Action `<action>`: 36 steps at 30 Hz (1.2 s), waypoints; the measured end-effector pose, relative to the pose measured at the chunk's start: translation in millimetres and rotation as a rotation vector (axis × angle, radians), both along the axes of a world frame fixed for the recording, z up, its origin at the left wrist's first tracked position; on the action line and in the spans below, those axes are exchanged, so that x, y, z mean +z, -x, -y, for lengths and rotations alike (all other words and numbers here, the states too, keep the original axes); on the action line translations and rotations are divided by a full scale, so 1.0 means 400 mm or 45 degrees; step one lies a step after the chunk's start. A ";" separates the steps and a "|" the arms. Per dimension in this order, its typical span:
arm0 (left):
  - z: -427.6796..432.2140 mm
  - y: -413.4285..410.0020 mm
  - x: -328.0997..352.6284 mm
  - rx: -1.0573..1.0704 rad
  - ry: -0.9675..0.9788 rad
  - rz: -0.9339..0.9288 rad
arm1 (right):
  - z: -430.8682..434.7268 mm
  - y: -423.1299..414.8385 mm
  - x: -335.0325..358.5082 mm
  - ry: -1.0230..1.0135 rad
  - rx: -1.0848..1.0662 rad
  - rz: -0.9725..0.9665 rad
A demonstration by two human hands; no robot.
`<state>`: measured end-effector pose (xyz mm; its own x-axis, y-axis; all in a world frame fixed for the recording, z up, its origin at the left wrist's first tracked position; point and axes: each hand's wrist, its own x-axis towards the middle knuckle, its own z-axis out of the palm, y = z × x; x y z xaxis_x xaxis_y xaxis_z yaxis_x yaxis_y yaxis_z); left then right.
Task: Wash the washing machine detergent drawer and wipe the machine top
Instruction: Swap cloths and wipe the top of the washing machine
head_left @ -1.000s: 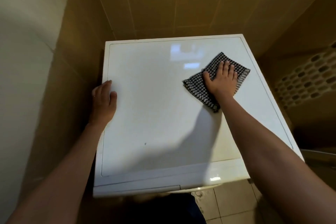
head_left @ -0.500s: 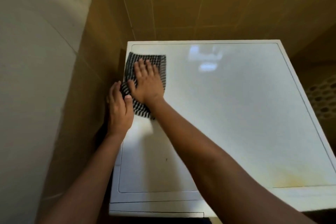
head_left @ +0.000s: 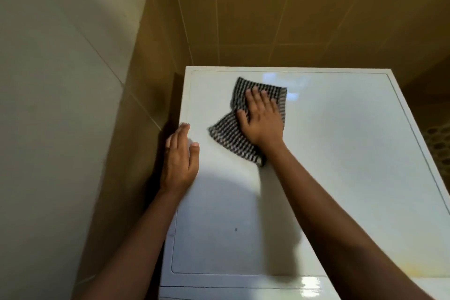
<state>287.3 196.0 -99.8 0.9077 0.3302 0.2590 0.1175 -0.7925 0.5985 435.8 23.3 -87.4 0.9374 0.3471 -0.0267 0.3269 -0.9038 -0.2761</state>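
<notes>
Head view: we pressed the right hand (head_left: 261, 117), fingers flat, on the checked cloth (head_left: 229, 140) at 11 o'clock of the machine top (head_left: 341, 153), likely for even wiping pressure; the left hand (head_left: 179, 163), fingers straight, braced the 9 o'clock edge. Against the earlier frame, the checked cloth had swept away from the left hand, toward 12 o'clock. We saw no detergent drawer.

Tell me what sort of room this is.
Likely a tiled laundry nook or bathroom: a white washing machine top sits in a corner of tan tiled walls, and the right hand presses a checked cloth on it.
</notes>
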 end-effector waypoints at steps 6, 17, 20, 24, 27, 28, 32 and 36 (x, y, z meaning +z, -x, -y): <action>0.001 -0.010 -0.001 0.071 0.041 0.042 | -0.182 -0.179 0.008 0.105 0.024 -0.040; -0.005 0.006 0.032 0.220 0.154 0.098 | -0.302 -0.008 0.018 0.122 0.452 -0.031; -0.012 0.023 0.044 0.205 0.192 0.160 | -0.287 0.106 0.017 0.110 0.474 -0.048; -0.029 0.043 0.079 0.238 0.215 0.206 | -0.258 0.260 0.017 0.122 0.513 -0.086; -0.031 0.063 0.113 0.156 0.184 0.128 | -0.225 0.383 0.032 0.107 0.582 -0.111; -0.028 0.070 0.118 0.112 0.165 0.079 | -0.215 0.426 0.036 0.083 0.596 -0.116; 0.002 0.113 0.121 -0.038 0.082 -0.052 | -0.172 0.607 0.025 0.048 0.592 -0.167; 0.050 0.171 0.108 -0.082 0.065 -0.136 | -0.130 0.737 0.031 0.038 0.536 -0.216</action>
